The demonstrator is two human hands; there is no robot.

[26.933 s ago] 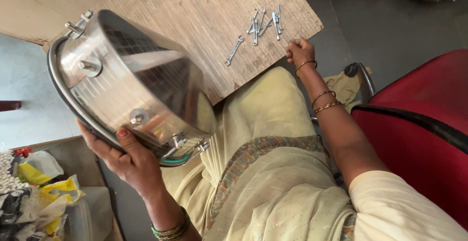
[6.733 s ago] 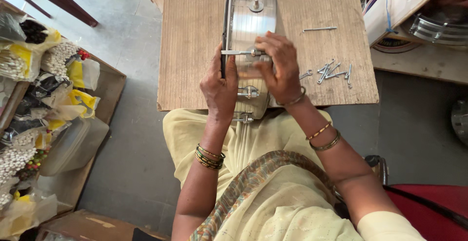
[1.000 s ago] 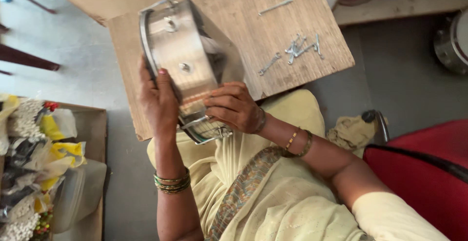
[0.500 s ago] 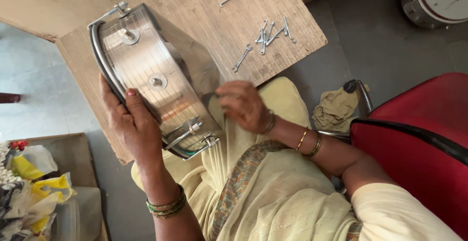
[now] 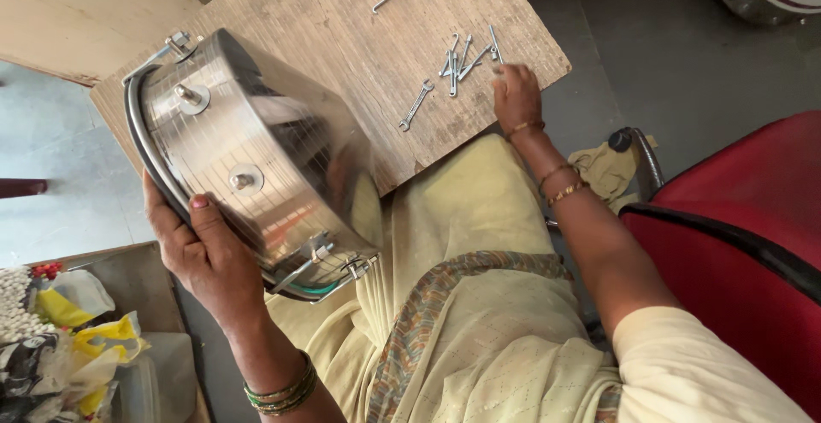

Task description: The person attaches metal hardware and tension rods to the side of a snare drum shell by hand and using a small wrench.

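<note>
While the left hand (image 5: 209,260) grips the steel drum (image 5: 248,158) tilted against the lap and board (image 5: 342,29), the right hand (image 5: 516,96) rests fingers-down, loosely curled, on the rods (image 5: 462,57).

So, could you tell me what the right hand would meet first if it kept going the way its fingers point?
The right hand points up the wooden board, fingertips at the cluster of small metal rods. Those rods look first in line, though depth is hard to judge. The left hand holds the steel drum shell.
</note>
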